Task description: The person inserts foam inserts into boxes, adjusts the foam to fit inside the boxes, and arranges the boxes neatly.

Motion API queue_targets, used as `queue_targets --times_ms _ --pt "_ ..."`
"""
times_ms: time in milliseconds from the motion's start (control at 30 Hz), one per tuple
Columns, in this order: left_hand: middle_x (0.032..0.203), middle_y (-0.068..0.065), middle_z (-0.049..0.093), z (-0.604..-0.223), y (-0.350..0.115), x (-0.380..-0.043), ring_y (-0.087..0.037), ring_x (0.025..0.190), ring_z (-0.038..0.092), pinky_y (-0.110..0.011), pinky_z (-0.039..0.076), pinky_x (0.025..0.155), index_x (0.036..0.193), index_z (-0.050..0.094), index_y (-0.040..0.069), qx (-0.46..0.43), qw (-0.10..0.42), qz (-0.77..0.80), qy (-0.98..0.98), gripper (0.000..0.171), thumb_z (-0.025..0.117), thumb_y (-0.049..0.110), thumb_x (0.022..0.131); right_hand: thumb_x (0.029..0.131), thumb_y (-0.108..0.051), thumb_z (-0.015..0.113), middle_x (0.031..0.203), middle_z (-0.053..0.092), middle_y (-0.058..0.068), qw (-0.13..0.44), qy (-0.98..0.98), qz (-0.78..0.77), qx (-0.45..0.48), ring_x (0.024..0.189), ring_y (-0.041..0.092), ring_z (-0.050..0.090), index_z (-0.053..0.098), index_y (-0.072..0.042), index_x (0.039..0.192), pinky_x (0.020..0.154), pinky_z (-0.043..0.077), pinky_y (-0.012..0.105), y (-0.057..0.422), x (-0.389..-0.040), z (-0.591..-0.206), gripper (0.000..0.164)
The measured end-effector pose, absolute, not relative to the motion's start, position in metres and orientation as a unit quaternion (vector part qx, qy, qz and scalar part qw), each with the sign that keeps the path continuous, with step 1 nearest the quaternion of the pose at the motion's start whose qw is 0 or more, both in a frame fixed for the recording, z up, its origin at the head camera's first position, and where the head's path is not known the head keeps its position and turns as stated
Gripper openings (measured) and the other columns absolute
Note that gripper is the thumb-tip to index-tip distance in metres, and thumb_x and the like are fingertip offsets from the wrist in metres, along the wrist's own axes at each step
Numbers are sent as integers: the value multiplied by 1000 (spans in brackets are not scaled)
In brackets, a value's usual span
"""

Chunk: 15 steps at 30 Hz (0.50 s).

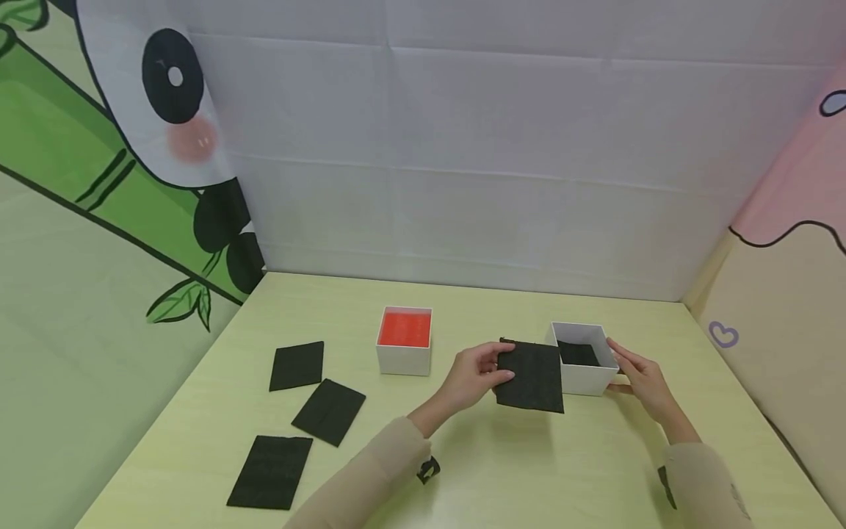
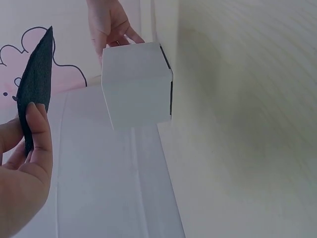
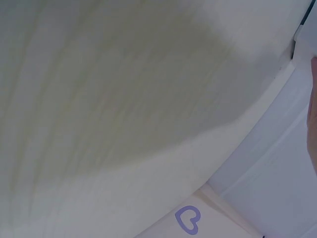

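Observation:
My left hand (image 1: 468, 375) pinches a flat black cloth square (image 1: 531, 376) by its left edge, thumb in front. The square hangs above the table, just left of and partly before an open white box (image 1: 584, 381). Inside that box lies another black piece (image 1: 578, 354). My right hand (image 1: 644, 382) rests against the box's right side, its fingers mostly straight. In the left wrist view the cloth (image 2: 38, 79) appears nearly edge-on between thumb and fingers. Only a sliver of the right hand (image 3: 312, 119) shows in the right wrist view.
A second white box (image 1: 405, 360) with a red piece (image 1: 405, 330) inside stands mid-table. Three black squares lie at the left: one far back (image 1: 297, 366), one in the middle (image 1: 329, 412), one near the front (image 1: 269, 472). A white curtain (image 1: 463, 184) hangs behind the table.

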<state>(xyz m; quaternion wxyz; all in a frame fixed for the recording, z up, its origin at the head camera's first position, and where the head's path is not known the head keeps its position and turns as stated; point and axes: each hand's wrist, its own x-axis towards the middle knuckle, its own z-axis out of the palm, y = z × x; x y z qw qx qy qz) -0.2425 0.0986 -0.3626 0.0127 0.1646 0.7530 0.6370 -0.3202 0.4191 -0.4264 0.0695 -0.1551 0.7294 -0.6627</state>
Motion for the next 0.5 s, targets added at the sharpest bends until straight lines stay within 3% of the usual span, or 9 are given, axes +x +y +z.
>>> queue_targets --times_ms 200,500 --pt "91 -9 61 -378 105 -260 -8 64 53 -32 50 57 118 57 4 163 5 637 754 40 66 2 79 95 -13 42 110 53 -20 65 736 -655 -157 85 3 55 36 -5 135 63 50 29 419 -320 -425 41" --pt "94 -12 62 -374 115 -273 -10 66 56 -34 50 56 117 57 1 149 10 647 747 39 65 -1 79 95 -17 43 110 52 -22 68 745 -647 -147 86 2 55 36 -7 135 64 50 30 419 -320 -425 41"
